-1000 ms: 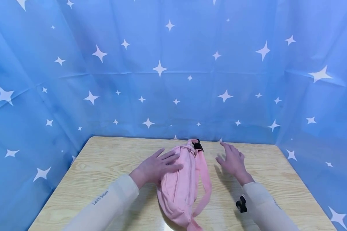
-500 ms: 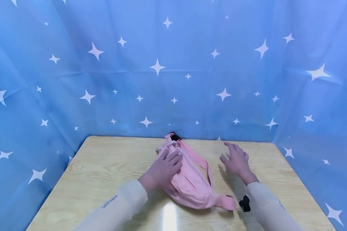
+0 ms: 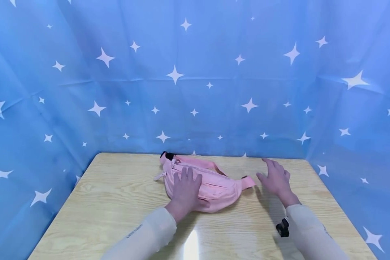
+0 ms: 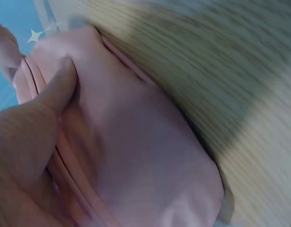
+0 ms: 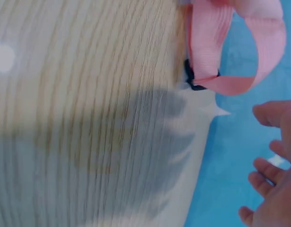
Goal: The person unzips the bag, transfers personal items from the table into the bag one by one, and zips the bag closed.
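A pink waist bag (image 3: 219, 187) lies on its back side on the wooden table, its zippers running left to right. My left hand (image 3: 186, 191) rests on the bag's left half, fingers spread over the front. In the left wrist view the thumb (image 4: 64, 82) presses the pink fabric below a zipper line; the other fingertips are hidden there. A black buckle (image 3: 170, 156) sits at the bag's upper left end. My right hand (image 3: 277, 180) hovers right of the short strap end (image 3: 248, 182), holding nothing, its fingers loosely bent and apart from the strap.
A pink strap (image 3: 201, 163) loops behind the bag. The table (image 3: 117, 202) reaches a blue star-patterned curtain (image 3: 143, 90) at the back and sides. A small black device (image 3: 282, 228) is at the right wrist. Light glares on the table's front.
The bag has turned counterclockwise under my left hand, from lengthwise to crosswise, and its buckle end has swung left. My right hand has drifted slightly right.
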Demonstrator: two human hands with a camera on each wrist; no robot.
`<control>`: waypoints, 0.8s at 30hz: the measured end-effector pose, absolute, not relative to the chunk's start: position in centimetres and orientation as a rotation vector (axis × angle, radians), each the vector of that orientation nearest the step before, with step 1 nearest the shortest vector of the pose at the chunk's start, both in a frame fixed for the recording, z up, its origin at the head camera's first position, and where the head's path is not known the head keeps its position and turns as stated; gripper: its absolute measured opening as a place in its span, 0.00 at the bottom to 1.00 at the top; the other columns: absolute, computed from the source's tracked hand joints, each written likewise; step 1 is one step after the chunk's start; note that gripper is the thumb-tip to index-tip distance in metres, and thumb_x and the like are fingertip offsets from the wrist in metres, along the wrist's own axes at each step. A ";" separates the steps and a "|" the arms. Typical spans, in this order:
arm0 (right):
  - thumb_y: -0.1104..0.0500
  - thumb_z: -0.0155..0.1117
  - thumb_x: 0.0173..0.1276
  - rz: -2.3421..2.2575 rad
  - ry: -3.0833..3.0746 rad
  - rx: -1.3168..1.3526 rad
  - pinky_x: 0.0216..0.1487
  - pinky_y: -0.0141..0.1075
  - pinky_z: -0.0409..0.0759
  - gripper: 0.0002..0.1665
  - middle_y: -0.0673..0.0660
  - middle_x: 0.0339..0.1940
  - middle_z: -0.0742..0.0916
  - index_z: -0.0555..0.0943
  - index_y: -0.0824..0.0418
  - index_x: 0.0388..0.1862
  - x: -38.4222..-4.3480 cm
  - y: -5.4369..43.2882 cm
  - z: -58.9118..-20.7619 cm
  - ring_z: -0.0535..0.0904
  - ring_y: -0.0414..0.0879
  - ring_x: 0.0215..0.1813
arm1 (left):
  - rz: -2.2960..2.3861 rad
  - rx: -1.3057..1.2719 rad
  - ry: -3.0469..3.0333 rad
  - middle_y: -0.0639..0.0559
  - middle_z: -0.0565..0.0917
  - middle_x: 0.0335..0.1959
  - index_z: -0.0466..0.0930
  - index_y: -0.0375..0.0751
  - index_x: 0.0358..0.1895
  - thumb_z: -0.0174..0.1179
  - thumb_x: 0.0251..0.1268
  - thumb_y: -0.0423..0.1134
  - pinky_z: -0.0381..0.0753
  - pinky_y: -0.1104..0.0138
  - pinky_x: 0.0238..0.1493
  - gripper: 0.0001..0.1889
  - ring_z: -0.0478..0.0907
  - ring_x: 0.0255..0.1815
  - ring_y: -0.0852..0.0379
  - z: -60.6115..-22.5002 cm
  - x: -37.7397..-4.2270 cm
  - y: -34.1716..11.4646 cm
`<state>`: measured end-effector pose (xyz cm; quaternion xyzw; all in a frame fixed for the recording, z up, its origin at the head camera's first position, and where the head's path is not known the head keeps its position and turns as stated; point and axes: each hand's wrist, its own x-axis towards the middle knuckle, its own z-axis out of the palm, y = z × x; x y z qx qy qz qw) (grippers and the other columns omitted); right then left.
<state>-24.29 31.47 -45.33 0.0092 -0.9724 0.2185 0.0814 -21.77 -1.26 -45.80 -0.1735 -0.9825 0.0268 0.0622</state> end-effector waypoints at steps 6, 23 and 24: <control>0.53 0.59 0.68 0.656 -2.907 0.024 0.61 0.73 0.50 0.39 0.76 0.71 0.64 0.58 0.64 0.74 -23.9 32.1 -45.7 0.58 0.74 0.69 | -0.009 -0.385 -2.991 0.39 0.66 0.71 0.67 0.52 0.65 0.62 0.34 0.80 0.60 0.38 0.67 0.53 0.58 0.74 0.34 -46.2 -22.8 -0.6; 0.52 0.59 0.69 0.596 -2.902 0.059 0.60 0.72 0.52 0.37 0.74 0.70 0.66 0.62 0.63 0.72 -23.2 32.0 -47.0 0.60 0.74 0.68 | -0.124 -0.237 -2.943 0.42 0.65 0.72 0.67 0.54 0.66 0.63 0.36 0.79 0.55 0.36 0.69 0.52 0.53 0.76 0.32 -47.1 -26.3 0.1; 0.52 0.59 0.69 0.586 -2.901 0.060 0.60 0.72 0.52 0.37 0.74 0.70 0.67 0.62 0.63 0.72 -23.2 32.0 -47.0 0.60 0.74 0.68 | -0.124 -0.239 -2.941 0.42 0.64 0.72 0.66 0.54 0.67 0.62 0.36 0.79 0.55 0.36 0.69 0.52 0.52 0.76 0.32 -47.1 -26.4 0.1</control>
